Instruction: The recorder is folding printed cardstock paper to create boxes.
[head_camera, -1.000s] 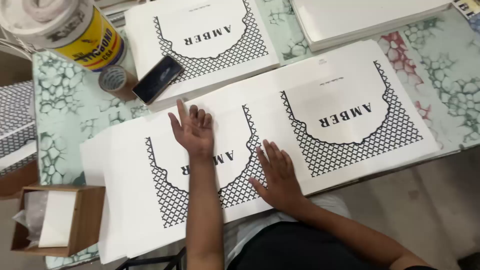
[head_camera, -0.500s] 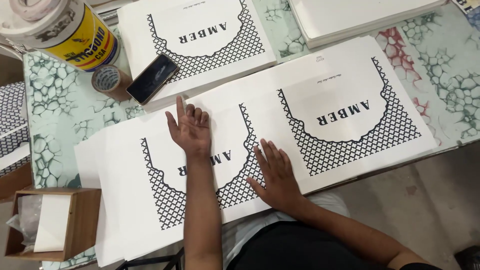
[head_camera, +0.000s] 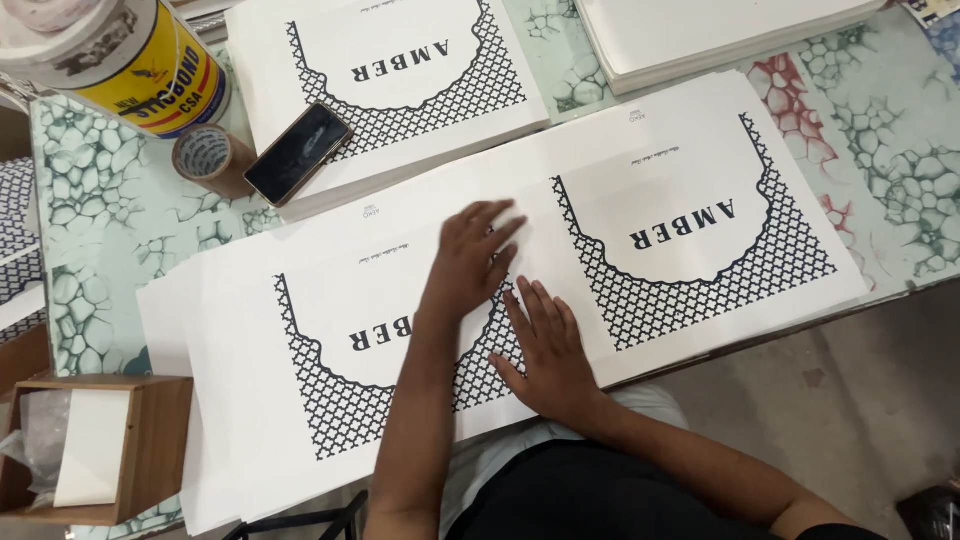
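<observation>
The large printed sheet (head_camera: 640, 200), white with a black lattice border, lay across the middle of the frame on top of a fanned stack of similar sheets, on the marbled green worktop (head_camera: 90, 250). The left hand (head_camera: 470, 255) rested flat on the sheet near the frame's centre, fingers spread and grip released, grasping nothing. The right hand (head_camera: 545, 350) lay just below and right of it, palm down on the lattice print, fingers likewise loose and flat.

In the upper left stood a yellow tub (head_camera: 150, 70), with a tape roll (head_camera: 210, 158) beside it. A dark phone (head_camera: 298, 152) lay on a second printed stack (head_camera: 400, 70) at upper centre. A wooden box (head_camera: 130, 450) sat at lower left.
</observation>
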